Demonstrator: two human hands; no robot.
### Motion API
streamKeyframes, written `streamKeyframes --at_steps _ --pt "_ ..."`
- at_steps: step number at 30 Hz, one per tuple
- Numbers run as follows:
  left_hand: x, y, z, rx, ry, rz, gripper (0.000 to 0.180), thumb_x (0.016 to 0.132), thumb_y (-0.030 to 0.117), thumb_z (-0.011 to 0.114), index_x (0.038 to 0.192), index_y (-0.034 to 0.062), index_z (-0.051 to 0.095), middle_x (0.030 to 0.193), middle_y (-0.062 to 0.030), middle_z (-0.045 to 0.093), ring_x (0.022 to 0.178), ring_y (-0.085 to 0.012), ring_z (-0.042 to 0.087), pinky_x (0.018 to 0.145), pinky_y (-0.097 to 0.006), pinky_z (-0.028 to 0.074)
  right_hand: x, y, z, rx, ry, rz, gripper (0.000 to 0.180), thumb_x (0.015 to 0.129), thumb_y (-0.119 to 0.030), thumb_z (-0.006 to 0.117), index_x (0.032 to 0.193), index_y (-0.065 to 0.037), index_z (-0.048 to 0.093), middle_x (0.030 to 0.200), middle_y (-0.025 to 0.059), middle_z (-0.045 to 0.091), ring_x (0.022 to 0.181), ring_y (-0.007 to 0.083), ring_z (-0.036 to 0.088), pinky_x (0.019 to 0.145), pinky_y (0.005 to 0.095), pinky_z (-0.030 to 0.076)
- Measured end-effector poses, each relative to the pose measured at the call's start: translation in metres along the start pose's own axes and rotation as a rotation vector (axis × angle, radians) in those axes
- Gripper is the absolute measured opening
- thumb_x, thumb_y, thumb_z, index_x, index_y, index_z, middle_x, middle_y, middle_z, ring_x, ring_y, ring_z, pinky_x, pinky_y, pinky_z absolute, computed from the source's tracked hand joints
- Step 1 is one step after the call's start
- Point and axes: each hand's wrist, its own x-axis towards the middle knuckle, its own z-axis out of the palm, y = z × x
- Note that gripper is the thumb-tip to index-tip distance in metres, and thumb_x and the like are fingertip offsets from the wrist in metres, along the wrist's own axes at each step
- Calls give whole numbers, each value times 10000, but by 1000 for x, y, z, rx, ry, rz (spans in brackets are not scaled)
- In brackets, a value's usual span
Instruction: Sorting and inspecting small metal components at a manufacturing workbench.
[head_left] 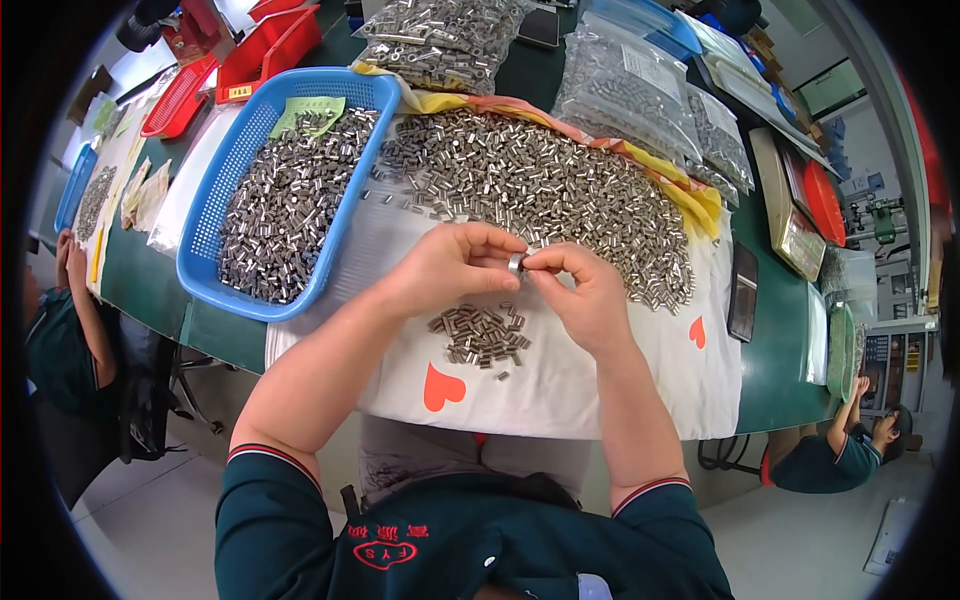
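Observation:
My left hand (455, 268) and my right hand (580, 292) meet above a white cloth (560, 385) with red hearts. Together they pinch one small shiny metal tube (516, 263) between their fingertips. Just below the hands lies a small heap of the same metal tubes (482, 336). A large pile of metal tubes (545, 190) spreads over the cloth behind the hands. To the left stands a blue plastic basket (205, 260) holding many more tubes and a green slip of paper.
Clear bags full of metal parts (640, 90) lie at the back of the green table (775, 370). Red trays (262, 45) stand at the far left back. A dark phone-like slab (742, 292) lies right. Other people sit at the left edge and the lower right.

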Motion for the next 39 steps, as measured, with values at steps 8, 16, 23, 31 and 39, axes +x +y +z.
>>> streamKeyframes --at_steps 8,16,23,31,39 --pt "-1 -4 6 147 89 -2 339 728 2 669 1051 -22 569 852 -43 615 758 -79 576 673 -210 486 -4 1 9 -274 98 -138 75 667 -28 627 731 -33 587 697 65 586 647 211 566 598 306 451" --pt "-2 0 7 220 112 -27 333 728 -5 666 1046 -28 573 858 -36 615 758 -77 571 668 -205 482 -5 0 11 -331 141 -205 72 665 -23 624 728 -36 591 691 70 590 637 223 569 579 319 449" --pt "-5 7 8 86 39 -20 345 736 2 667 1063 -32 560 925 -66 616 832 -96 583 743 -213 486 -6 -5 2 -90 65 -48 98 688 -16 620 784 -37 622 725 59 614 663 171 594 596 265 466" --pt "-5 6 8 110 32 -40 340 734 1 669 1052 -42 558 935 -76 614 835 -100 585 747 -219 489 -6 -2 0 -204 61 -122 84 697 -43 629 780 -35 620 719 56 611 667 165 590 625 271 463" --pt "-4 4 7 139 -29 -43 343 728 8 678 1046 -39 558 942 -65 612 848 -101 585 753 -223 490 -1 -6 -9 -60 -90 117 72 711 -18 637 772 -8 599 731 18 607 698 93 557 652 225 443"
